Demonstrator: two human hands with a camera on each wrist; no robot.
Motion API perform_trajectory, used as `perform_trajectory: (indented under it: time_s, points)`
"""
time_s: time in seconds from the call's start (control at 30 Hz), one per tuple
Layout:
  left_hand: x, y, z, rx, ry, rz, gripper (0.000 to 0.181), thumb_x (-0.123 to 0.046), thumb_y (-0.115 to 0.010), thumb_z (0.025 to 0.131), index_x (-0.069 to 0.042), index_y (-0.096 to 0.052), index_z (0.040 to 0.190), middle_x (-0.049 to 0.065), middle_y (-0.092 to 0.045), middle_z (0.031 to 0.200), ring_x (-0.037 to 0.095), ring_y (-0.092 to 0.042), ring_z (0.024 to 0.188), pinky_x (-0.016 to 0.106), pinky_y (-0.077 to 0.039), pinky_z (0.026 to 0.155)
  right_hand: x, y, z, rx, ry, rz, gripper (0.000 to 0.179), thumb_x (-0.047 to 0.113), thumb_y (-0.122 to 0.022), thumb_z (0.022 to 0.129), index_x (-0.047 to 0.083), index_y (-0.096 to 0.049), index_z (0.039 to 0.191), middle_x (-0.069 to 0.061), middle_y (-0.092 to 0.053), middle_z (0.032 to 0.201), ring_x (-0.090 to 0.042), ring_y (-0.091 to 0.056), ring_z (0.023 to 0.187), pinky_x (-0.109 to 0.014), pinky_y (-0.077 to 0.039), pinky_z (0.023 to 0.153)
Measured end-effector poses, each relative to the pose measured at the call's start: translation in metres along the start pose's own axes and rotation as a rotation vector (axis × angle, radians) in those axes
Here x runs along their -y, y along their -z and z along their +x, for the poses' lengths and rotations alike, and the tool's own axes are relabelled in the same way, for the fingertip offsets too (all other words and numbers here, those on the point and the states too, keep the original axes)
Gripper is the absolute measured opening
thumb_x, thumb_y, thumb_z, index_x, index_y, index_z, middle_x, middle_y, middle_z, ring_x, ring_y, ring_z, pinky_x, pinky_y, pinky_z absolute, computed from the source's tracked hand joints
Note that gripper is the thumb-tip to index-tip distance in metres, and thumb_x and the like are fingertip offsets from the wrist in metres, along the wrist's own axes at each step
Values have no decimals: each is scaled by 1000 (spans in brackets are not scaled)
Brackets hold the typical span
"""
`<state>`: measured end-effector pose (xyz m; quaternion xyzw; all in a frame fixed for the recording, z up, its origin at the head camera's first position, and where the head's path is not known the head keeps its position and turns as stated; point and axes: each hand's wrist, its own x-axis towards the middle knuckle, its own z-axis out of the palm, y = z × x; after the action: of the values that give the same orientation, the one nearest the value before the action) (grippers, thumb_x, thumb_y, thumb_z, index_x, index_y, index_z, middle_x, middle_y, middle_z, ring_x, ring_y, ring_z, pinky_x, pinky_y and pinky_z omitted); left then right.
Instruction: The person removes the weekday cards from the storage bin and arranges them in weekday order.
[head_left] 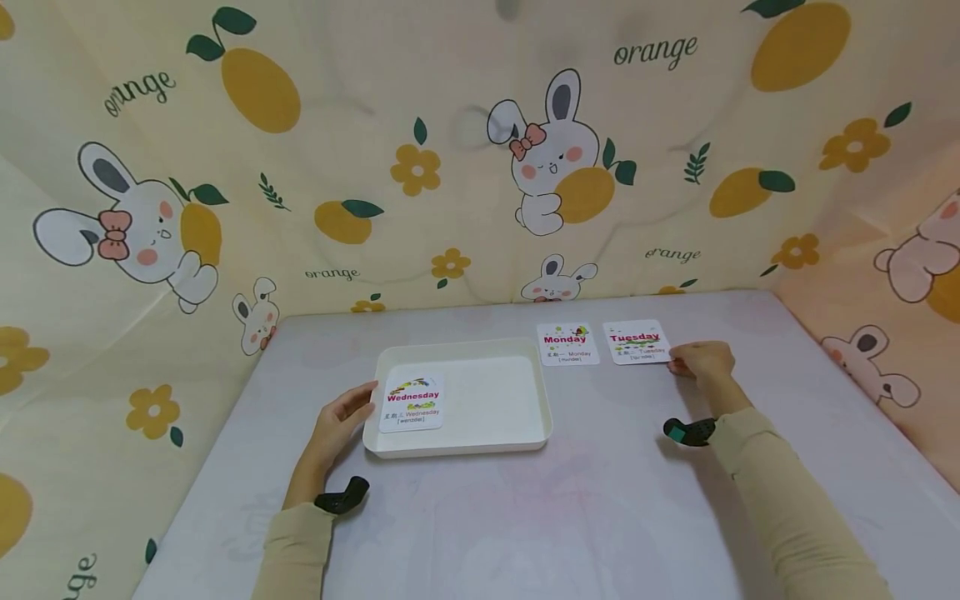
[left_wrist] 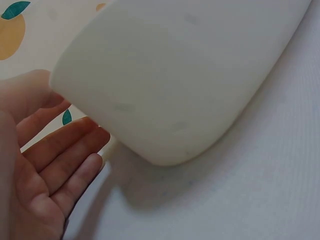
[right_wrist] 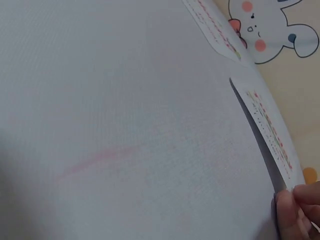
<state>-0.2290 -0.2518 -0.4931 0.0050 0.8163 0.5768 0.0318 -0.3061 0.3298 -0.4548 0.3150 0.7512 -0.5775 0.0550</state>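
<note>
A white rectangular tray (head_left: 487, 408) stands left of the table's middle, with a "Wednesday" card (head_left: 412, 405) lying at its left end. My left hand (head_left: 341, 425) holds the tray's left edge. In the left wrist view, the tray's pale outer surface (left_wrist: 165, 90) fills much of the picture, and the thumb and fingers meet its edge. At the right, my right hand (head_left: 705, 367) pinches the right edge of a "Tuesday" card (head_left: 637, 342). A dark gap or shadow shows under that card (right_wrist: 270, 130) in the right wrist view. Left of it lies a "Monday" card (head_left: 567, 345).
A pale cloth covers the table (head_left: 525, 525). Behind and at the sides hangs a cream curtain (head_left: 465, 75) printed with rabbits, oranges and flowers. The Monday card lies close to the tray's far right corner. A black wrist device (head_left: 688, 432) sits on each forearm.
</note>
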Motion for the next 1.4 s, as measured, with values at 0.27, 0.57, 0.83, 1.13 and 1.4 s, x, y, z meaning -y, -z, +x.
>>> perform_trajectory:
  time_s: [0.27, 0.57, 0.83, 1.13, 1.4]
  points:
    - [2, 1, 2, -3, 13, 10, 47, -26, -58, 96, -12, -49, 140, 7, -47, 150, 25, -43, 139, 0, -37, 92, 0, 1, -4, 4, -5, 55, 19, 6, -63, 88, 2, -66, 107, 10, -61, 50, -2, -64, 49, -18, -56, 58]
    - [2, 0, 1, -1, 10, 4, 46, -24, -59, 96, -12, -50, 139, 7, -48, 149, 24, -44, 139, 0, -37, 91, -3, 1, -5, -62, -36, 39, 53, 14, -64, 90, -1, -49, 138, 13, -57, 45, 0, -61, 48, -16, -55, 57]
    - [2, 1, 1, -1, 5, 8, 46, -24, -58, 96, -12, -50, 140, 8, -47, 150, 24, -44, 138, 0, -37, 92, -2, -13, -27, 5, 20, 81, 47, 16, -62, 92, -4, -51, 133, 11, -60, 57, -2, -63, 53, -17, -55, 60]
    - [4, 0, 1, -3, 0, 8, 46, -25, -58, 96, -12, -49, 140, 8, -47, 150, 26, -44, 138, 0, -37, 91, -2, -45, -58, 113, 110, 37, 47, 23, -60, 94, -6, -52, 131, 14, -62, 61, 0, -62, 59, -13, -52, 61]
    - [2, 0, 1, -1, 11, -15, 46, -23, -59, 96, -12, -50, 139, 6, -47, 150, 23, -43, 138, 0, -36, 90, 1, -66, -74, 271, 194, 40, 53, 26, -54, 98, -12, -46, 135, 16, -64, 65, 2, -64, 62, -13, -53, 63]
